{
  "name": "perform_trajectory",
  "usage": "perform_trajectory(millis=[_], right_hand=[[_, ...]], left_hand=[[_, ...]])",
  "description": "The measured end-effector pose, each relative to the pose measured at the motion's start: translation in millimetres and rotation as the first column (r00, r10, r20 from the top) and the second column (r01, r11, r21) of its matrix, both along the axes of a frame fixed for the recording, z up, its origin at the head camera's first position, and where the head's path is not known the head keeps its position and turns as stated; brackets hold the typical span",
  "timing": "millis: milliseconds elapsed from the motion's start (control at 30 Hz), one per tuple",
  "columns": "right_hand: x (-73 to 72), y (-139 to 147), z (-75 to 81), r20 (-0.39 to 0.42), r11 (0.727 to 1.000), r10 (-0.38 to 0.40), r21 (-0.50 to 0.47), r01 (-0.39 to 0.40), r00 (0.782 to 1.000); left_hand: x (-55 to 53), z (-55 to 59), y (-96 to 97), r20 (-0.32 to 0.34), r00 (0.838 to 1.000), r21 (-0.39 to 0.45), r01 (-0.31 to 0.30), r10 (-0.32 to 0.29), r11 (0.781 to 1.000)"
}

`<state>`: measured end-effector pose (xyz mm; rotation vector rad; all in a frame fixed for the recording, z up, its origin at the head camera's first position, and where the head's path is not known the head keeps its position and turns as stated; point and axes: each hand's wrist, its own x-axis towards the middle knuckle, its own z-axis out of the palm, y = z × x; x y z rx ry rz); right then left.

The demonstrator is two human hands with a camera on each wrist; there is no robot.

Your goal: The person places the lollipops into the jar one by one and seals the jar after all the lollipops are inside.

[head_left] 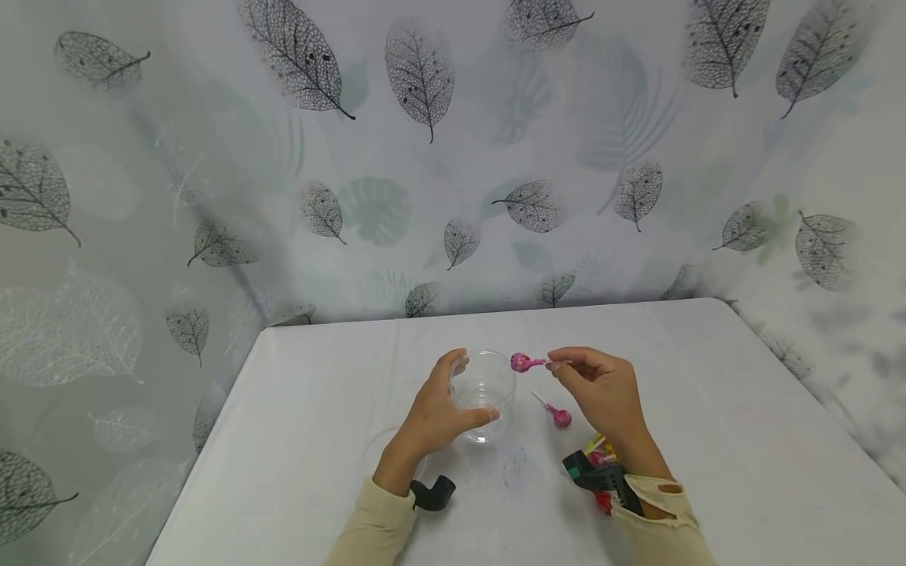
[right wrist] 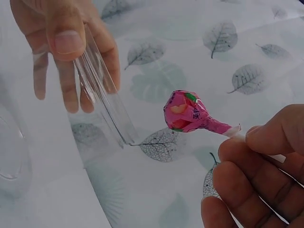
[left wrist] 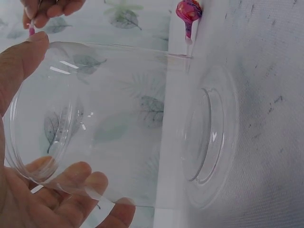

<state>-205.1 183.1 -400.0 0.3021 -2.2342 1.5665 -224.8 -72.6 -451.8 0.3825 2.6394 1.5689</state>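
Note:
My left hand [head_left: 442, 409] grips a clear plastic jar [head_left: 499, 393] from its left side, thumb across the front and fingers spread behind it. In the left wrist view the jar [left wrist: 128, 118] looks see-through, with nothing inside. Just right of it, my right hand [head_left: 602, 393] pinches the white stick of a lollipop in a pink wrapper [head_left: 521, 362]. The candy head [right wrist: 185, 111] points towards the jar, apart from it. A second pink lollipop [head_left: 561, 417] lies on the table below my right hand.
Several wrapped lollipops [head_left: 602, 500] in red, pink and yellow lie partly hidden under my right wrist. A clear round lid-like piece [head_left: 375, 448] lies beside my left forearm. The white table [head_left: 311, 393] meets a leaf-patterned curtain [head_left: 382, 259] at the back.

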Motion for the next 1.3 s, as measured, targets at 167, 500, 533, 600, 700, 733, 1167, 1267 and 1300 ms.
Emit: perform_trajectory(millis=[167,500,533,600,700,733,1167,1267,1300], right_hand=[[0.4,-5.7,-0.8,0.01,0.999,0.039,-0.023,-0.039,0.999],[2.4,-11.8,-3.1,0.01,0.999,0.024,0.035,-0.025,1.0],[2.3,-12.6,-3.4,0.005,0.999,0.027,0.041,-0.027,1.0],[1.6,-14.5,-4.1,-0.006,0.998,0.038,0.048,-0.037,0.999],[0.3,-18.0,-5.1,-0.024,0.997,0.058,0.054,-0.057,0.998],[0.2,-19.1,-5.4,-0.029,0.997,0.064,0.056,-0.062,0.998],[-0.2,-28.6,-13.7,-0.051,0.991,0.091,0.105,-0.085,0.995],[-1.0,-31.4,-15.6,-0.062,0.989,0.084,0.126,-0.076,0.995],[-1.0,-32.3,-16.2,-0.062,0.988,0.08,0.135,-0.072,0.995]], left_hand=[[-0.8,-0.2,-0.6,0.004,1.0,0.012,0.005,-0.005,1.0],[-2.0,0.7,-0.6,0.023,1.0,0.007,0.005,-0.005,1.0],[-2.1,0.9,-0.6,0.022,1.0,0.005,0.005,-0.005,1.0],[-2.4,1.6,-0.8,0.012,1.0,0.004,0.004,-0.004,1.0],[-3.1,2.2,-1.5,0.001,1.0,0.008,0.003,-0.003,1.0],[-3.2,2.2,-1.7,-0.001,1.0,0.012,0.004,-0.004,1.0],[-1.2,-2.5,-2.3,0.016,1.0,0.043,0.014,-0.015,0.999],[-1.4,-2.8,-2.6,0.012,1.0,0.042,0.016,-0.016,0.999],[-1.4,-2.8,-2.7,0.014,1.0,0.038,0.015,-0.015,0.999]])
